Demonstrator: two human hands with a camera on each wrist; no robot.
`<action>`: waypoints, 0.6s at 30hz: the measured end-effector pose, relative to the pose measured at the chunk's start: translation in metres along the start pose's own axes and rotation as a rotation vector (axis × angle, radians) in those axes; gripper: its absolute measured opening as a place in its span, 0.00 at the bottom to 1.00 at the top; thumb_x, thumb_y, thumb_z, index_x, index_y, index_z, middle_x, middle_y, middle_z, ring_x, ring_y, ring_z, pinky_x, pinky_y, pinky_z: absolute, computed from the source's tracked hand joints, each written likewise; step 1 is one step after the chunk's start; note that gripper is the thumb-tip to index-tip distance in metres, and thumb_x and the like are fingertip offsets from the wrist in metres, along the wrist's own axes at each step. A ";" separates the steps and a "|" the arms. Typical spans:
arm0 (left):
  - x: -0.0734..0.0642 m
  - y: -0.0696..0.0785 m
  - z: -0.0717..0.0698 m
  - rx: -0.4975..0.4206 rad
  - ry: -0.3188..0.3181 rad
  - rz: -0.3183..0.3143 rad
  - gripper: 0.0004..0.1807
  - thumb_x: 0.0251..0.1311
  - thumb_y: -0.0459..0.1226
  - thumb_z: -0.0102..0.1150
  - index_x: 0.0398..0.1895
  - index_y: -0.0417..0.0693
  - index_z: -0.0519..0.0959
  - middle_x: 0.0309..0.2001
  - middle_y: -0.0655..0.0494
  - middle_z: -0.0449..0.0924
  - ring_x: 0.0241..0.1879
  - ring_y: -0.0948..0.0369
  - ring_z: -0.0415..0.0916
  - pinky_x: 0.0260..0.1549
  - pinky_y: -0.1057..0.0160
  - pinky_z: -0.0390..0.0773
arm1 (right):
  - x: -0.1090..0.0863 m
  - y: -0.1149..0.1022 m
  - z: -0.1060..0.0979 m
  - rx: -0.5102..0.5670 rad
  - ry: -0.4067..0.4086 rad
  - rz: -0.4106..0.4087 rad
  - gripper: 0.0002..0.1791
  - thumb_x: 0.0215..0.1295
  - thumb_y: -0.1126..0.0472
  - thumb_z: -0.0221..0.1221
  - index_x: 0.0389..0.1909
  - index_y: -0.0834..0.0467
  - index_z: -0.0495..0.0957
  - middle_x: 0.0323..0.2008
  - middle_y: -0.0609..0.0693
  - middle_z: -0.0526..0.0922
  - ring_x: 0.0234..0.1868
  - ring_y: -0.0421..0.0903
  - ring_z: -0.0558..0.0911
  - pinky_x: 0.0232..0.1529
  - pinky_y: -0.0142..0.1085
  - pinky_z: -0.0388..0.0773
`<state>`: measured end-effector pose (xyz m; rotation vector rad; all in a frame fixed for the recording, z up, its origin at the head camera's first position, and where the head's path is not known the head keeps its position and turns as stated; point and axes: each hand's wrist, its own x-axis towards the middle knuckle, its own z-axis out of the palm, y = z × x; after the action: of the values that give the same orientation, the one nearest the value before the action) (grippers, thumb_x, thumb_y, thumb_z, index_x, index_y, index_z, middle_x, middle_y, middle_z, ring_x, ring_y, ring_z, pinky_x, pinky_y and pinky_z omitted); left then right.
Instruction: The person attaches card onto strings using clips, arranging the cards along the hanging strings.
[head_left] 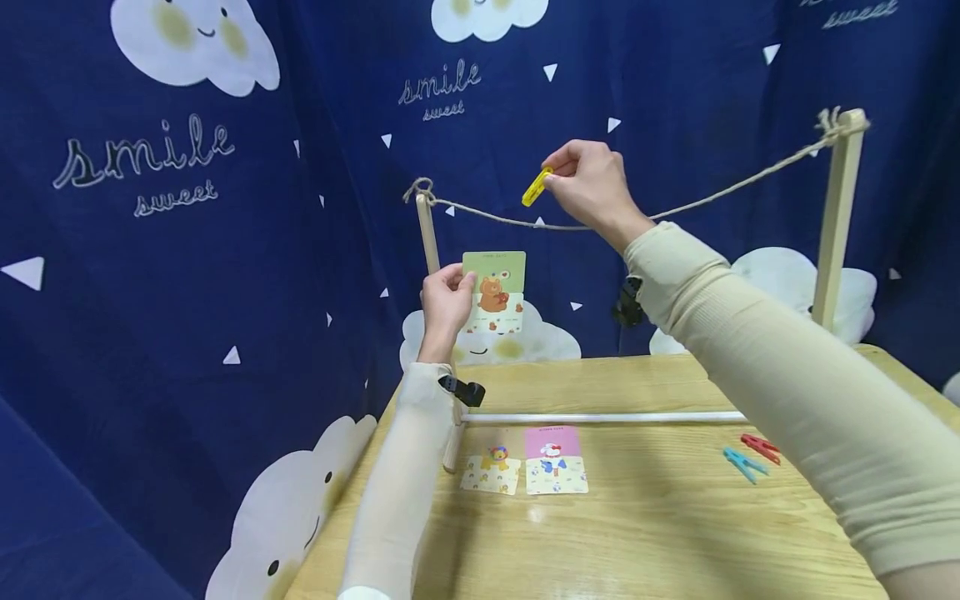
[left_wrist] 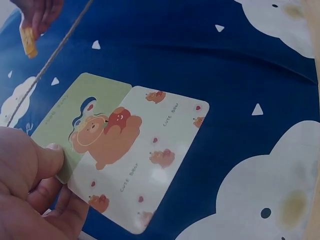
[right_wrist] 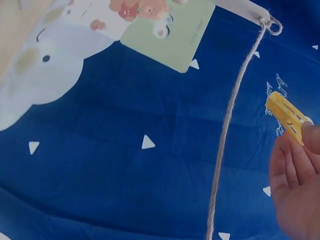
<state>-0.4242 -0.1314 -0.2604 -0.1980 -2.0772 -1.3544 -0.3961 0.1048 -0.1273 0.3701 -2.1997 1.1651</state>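
My left hand (head_left: pixel 446 304) pinches the left edge of a green and white card (head_left: pixel 504 317) with a brown bear printed on it. The card is held upright below the rope (head_left: pixel 502 220), near the left post. In the left wrist view the thumb lies on the front of the card (left_wrist: pixel 150 165), fingers behind. My right hand (head_left: pixel 592 183) pinches a yellow clothespin (head_left: pixel 534 190) by one end, its other end pointing down and left. The clothespin (right_wrist: pixel 286 114) is apart from the rope (right_wrist: pixel 227 120) in the right wrist view.
The rope hangs between a left wooden post (head_left: pixel 427 233) and a taller right post (head_left: pixel 838 225). On the table (head_left: pixel 637 533) lie a lion card (head_left: pixel 491 473), a pink-topped card (head_left: pixel 557 475), a blue clothespin (head_left: pixel 744 463) and a red clothespin (head_left: pixel 762 447). A white rod (head_left: pixel 600 417) runs behind the cards.
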 end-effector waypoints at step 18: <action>0.006 -0.002 0.000 -0.036 -0.001 -0.021 0.07 0.71 0.39 0.64 0.44 0.48 0.89 0.31 0.54 0.85 0.23 0.63 0.75 0.18 0.69 0.72 | 0.002 -0.006 0.032 0.038 -0.032 0.010 0.12 0.70 0.62 0.59 0.51 0.59 0.84 0.46 0.52 0.84 0.45 0.44 0.81 0.46 0.32 0.80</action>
<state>-0.4296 -0.1340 -0.2586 -0.1930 -2.0618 -1.4052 -0.4072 0.0755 -0.1355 0.3966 -2.2113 1.2160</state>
